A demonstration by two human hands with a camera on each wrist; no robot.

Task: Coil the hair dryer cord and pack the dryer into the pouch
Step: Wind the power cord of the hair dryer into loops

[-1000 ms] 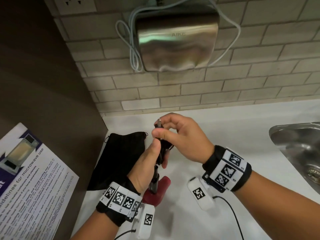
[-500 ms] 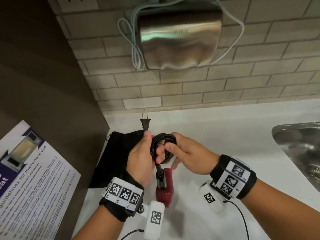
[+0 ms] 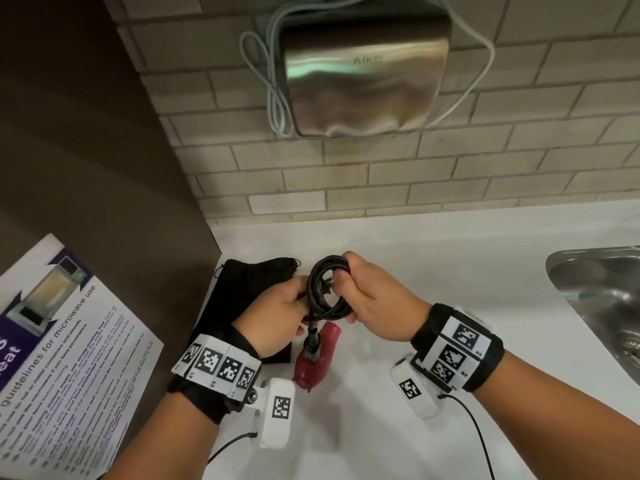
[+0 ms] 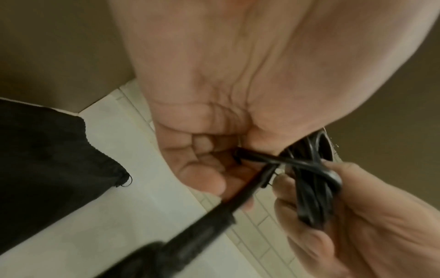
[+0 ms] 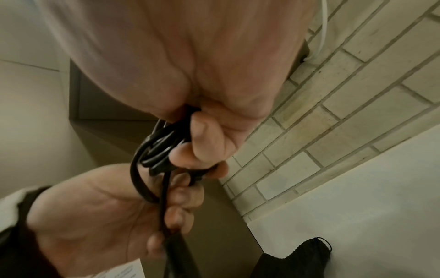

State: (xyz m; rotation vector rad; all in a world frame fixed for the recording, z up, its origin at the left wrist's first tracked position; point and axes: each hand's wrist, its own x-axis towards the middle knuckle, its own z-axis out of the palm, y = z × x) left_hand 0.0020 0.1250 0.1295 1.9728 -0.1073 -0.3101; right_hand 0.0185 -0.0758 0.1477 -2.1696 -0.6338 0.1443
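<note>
the black cord [image 3: 327,289] is wound into a loose ring and held up between the two hands above the white counter [image 3: 433,265]. the right hand [image 3: 374,299] has its fingers curled round the right side of the ring, gripping the bundled loops; the right wrist view shows the thumb and fingers [image 5: 207,139] closed over the strands. the left hand [image 3: 277,313] sits against the ring's left side with fingers curled round the cord, and in the left wrist view a single strand [image 4: 250,191] runs out of its grip. from the bottom of the ring the cord drops straight down to the red hair dryer [image 3: 315,362], which lies on the counter just below and between both hands. the black pouch [image 3: 242,292] lies flat on the counter to the left, partly under the left hand, beside the dark side wall. a steel sink [image 3: 602,299] sits well apart to the right, and a printed sheet [image 3: 62,358] lies at far left.
</note>
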